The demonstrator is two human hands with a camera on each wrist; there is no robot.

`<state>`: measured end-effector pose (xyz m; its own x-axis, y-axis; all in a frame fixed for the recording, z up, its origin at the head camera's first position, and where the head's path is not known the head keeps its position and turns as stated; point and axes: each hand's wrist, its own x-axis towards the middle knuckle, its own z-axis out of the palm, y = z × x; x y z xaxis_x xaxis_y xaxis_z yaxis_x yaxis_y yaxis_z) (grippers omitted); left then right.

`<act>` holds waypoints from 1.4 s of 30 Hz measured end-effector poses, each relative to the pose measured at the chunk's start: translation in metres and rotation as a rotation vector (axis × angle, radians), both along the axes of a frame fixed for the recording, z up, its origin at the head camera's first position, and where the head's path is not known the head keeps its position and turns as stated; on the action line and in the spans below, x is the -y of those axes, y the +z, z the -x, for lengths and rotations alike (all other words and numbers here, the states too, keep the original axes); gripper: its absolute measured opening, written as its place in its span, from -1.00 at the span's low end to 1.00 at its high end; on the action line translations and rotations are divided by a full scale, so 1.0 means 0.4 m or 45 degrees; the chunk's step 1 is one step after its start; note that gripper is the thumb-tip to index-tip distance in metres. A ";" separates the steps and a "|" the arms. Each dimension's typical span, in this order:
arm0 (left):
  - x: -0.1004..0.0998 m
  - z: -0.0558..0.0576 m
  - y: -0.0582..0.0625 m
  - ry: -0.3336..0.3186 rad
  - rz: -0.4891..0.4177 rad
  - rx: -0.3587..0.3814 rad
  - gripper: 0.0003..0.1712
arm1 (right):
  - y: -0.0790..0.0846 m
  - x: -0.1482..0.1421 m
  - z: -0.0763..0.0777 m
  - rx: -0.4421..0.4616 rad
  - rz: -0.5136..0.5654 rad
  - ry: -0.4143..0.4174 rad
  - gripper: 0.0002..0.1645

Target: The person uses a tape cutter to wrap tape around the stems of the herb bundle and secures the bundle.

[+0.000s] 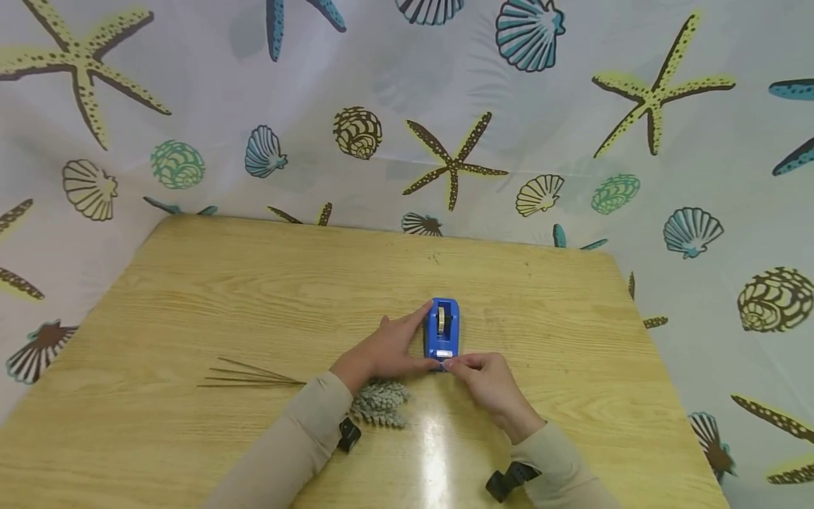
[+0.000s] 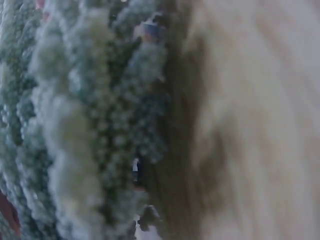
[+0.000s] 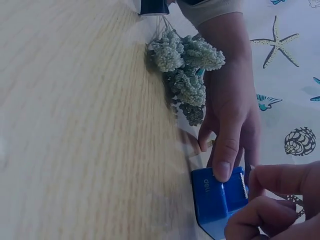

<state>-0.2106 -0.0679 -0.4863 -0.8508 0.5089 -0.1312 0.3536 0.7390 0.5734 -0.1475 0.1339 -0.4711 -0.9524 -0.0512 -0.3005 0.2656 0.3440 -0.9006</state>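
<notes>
A blue tape dispenser [image 1: 450, 332] with a small roll of tape [image 1: 441, 322] in it stands on the table. My left hand [image 1: 388, 350] holds it from the left side, thumb at the front end and a finger reaching the back corner. At the serrated cutter, my right hand [image 1: 486, 382] pinches the tape's end between thumb and forefinger; the tape itself hardly shows. Under and beside the left wrist lie grey-green beaded flower sprigs [image 1: 381, 404], close up in the left wrist view. The right wrist view shows the dispenser's front [image 3: 215, 197] under the left thumb.
The sprigs' thin brown stems [image 1: 254, 378] extend leftward past the left forearm. All of this rests on a wood-grain table [image 1: 254, 283]. A white cloth [image 1: 305, 92] printed with shells and starfish hangs behind and around it. Each wrist wears a black camera [image 1: 509, 481].
</notes>
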 end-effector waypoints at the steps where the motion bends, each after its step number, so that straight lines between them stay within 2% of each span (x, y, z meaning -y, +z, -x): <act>1: 0.000 0.000 0.001 0.005 -0.001 -0.001 0.26 | 0.000 0.000 -0.001 0.014 0.004 0.000 -0.71; 11: -0.001 0.004 -0.002 0.019 -0.004 -0.021 0.30 | 0.001 -0.004 -0.015 0.089 0.061 -0.022 -0.72; 20: -0.001 0.001 -0.005 0.037 -0.052 -0.006 0.32 | 0.002 -0.007 -0.019 0.134 0.105 -0.018 -0.68; 30: -0.004 0.009 -0.016 -0.003 -0.053 -0.058 0.36 | -0.002 -0.014 -0.027 0.146 0.117 -0.010 -0.68; 42: 0.000 0.007 -0.017 0.017 -0.034 -0.026 0.36 | -0.008 -0.015 -0.042 0.132 0.093 -0.017 -0.69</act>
